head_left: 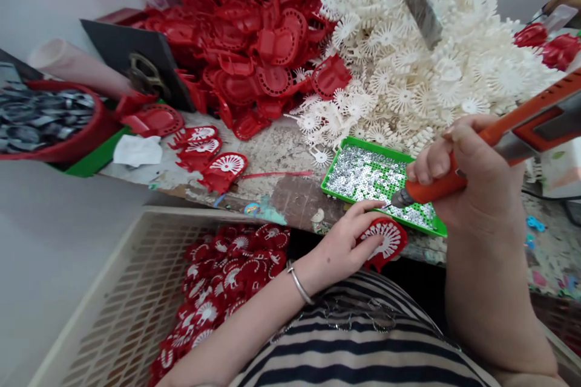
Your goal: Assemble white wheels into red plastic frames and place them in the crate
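Note:
My right hand is wrapped round an orange and grey electric screwdriver, its dark tip pointing left over the front of a green tray. Small silvery metal pieces fill much of that tray. Close below the tip, my left hand grips a red plastic part with a white fan-shaped piece set into it. The thumb lies across the part's face, while the index finger reaches up to the tray's edge by the screwdriver's tip. Whether the tip carries a metal piece is too small to tell.
Piled at the back are red plastic parts and white fan pieces. Several assembled red-and-white parts lie on the worn table. A pale crate of such parts stands below left. Dark pieces fill a red container.

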`<control>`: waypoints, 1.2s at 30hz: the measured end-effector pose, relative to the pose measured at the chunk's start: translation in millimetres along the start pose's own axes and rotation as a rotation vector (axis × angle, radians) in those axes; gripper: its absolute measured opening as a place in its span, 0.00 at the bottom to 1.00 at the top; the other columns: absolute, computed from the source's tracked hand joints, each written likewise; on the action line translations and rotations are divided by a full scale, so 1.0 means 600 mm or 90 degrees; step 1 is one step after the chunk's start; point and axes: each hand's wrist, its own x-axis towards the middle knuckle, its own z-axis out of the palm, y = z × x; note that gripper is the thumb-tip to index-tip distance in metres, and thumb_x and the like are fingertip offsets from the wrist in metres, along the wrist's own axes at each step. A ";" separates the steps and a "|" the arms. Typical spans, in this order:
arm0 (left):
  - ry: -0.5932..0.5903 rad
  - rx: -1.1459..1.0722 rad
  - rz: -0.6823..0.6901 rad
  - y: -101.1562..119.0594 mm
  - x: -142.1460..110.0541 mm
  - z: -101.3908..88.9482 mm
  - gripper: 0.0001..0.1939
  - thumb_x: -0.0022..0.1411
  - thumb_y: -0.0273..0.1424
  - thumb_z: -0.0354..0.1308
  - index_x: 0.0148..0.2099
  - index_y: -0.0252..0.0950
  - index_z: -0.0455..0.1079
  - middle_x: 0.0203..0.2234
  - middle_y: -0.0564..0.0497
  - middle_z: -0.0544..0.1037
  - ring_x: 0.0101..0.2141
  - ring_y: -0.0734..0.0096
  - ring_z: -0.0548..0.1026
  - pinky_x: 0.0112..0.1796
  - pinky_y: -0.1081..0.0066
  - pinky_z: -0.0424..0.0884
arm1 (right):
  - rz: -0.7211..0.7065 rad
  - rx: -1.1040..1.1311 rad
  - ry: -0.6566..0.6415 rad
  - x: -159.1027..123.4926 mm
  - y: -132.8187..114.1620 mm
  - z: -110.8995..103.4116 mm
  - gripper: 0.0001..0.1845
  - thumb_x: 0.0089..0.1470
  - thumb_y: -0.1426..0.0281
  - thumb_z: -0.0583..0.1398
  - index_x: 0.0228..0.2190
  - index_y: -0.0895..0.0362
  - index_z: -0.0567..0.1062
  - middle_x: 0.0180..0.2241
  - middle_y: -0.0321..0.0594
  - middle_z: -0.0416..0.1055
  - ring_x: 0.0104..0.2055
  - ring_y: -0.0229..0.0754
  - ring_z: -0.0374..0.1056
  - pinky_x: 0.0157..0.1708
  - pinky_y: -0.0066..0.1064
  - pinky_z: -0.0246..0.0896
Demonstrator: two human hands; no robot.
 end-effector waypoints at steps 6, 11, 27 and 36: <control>0.015 0.014 0.021 -0.001 -0.005 0.006 0.16 0.64 0.27 0.54 0.53 0.33 0.71 0.54 0.39 0.72 0.57 0.58 0.68 0.60 0.59 0.63 | -0.011 0.004 -0.030 -0.012 0.002 0.001 0.10 0.49 0.67 0.66 0.24 0.51 0.69 0.15 0.27 0.61 0.15 0.34 0.59 0.18 0.30 0.59; 0.013 0.022 0.039 -0.005 -0.011 0.009 0.16 0.64 0.26 0.54 0.54 0.33 0.70 0.53 0.40 0.72 0.55 0.61 0.70 0.59 0.60 0.65 | -0.021 0.039 -0.026 -0.019 0.010 0.001 0.09 0.50 0.69 0.66 0.26 0.52 0.70 0.14 0.27 0.62 0.15 0.34 0.59 0.17 0.28 0.59; -0.016 0.101 -0.019 -0.015 -0.027 0.010 0.17 0.67 0.33 0.50 0.54 0.37 0.72 0.55 0.41 0.72 0.57 0.60 0.70 0.58 0.62 0.67 | 0.044 0.071 -0.049 -0.047 0.021 -0.010 0.12 0.50 0.64 0.68 0.30 0.52 0.70 0.16 0.25 0.64 0.18 0.32 0.63 0.20 0.26 0.61; -0.007 0.103 -0.035 -0.020 -0.041 0.012 0.17 0.66 0.34 0.51 0.54 0.40 0.73 0.57 0.42 0.71 0.58 0.57 0.69 0.59 0.61 0.65 | 0.059 0.053 -0.041 -0.056 0.019 -0.007 0.14 0.49 0.62 0.68 0.29 0.53 0.69 0.16 0.27 0.65 0.18 0.32 0.61 0.19 0.26 0.61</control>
